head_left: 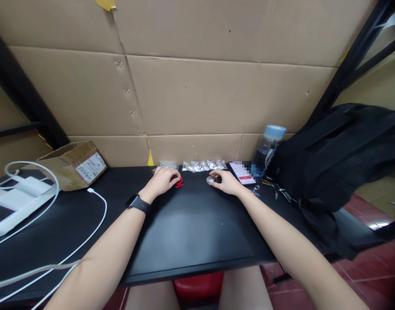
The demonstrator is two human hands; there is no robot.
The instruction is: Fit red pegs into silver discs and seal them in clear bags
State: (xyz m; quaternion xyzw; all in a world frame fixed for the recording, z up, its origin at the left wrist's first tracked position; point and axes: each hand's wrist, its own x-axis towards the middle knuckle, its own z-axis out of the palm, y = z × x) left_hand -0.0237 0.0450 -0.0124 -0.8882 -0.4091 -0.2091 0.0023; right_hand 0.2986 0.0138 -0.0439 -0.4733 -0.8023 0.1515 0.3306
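My left hand (pixel 163 178), below a wrist with a black watch, is closed with its fingertips on a small bunched red cord (pixel 179 183) at the table's far side. My right hand (pixel 228 183) pinches a small round silvery metal piece (pixel 210 180) by its edge. What the piece is exactly, I cannot make out. Behind the hands, along the cardboard wall, lie several small clear packets (pixel 203 165) with silvery and red contents. Another clear plastic packet (pixel 169 164) lies just behind my left hand, partly covered by it.
A phone (pixel 244 172), a blue-lidded bottle (pixel 270 146), keys (pixel 276 192) and a black backpack (pixel 339 150) are on the right. On the left are an open cardboard box (pixel 68 165), a white power strip (pixel 26 211) and looping white cables (pixel 102 215). Cardboard (pixel 197 99) walls the black table (pixel 191 232).
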